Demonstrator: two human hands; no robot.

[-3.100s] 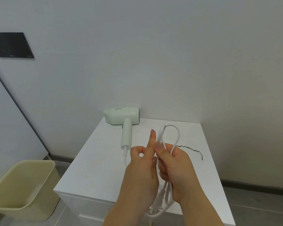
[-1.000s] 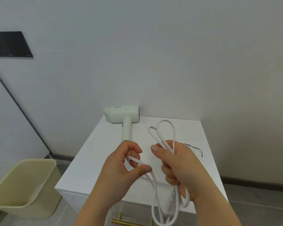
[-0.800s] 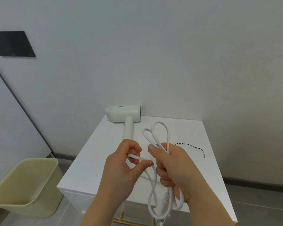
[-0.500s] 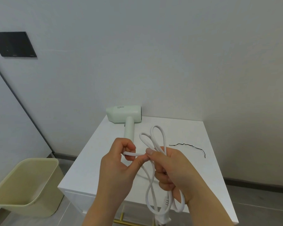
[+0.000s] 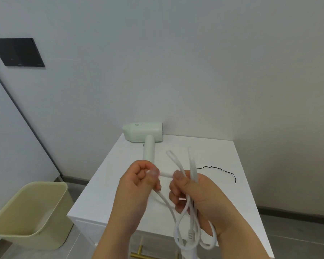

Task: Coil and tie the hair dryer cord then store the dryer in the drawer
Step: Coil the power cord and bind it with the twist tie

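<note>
Two grips close together above the white bench (image 5: 213, 152): left grip (image 5: 138, 184) pinching a taut stretch of white cord (image 5: 192, 165), right grip (image 5: 200, 199) curled round the gathered loops, plug (image 5: 190, 234) dangling below. Beyond, pale green hair dryer (image 5: 144, 132) lying at the bench's back edge, black wire tie (image 5: 217, 168) loose to its right. Beige bin (image 5: 30, 208) on the floor at left.

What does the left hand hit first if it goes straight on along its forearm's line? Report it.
Probably the handle of the hair dryer, lying on the cabinet top just beyond the left hand's knuckles. Depth is unclear, so the hand, which pinches the cord, might pass above it.
</note>
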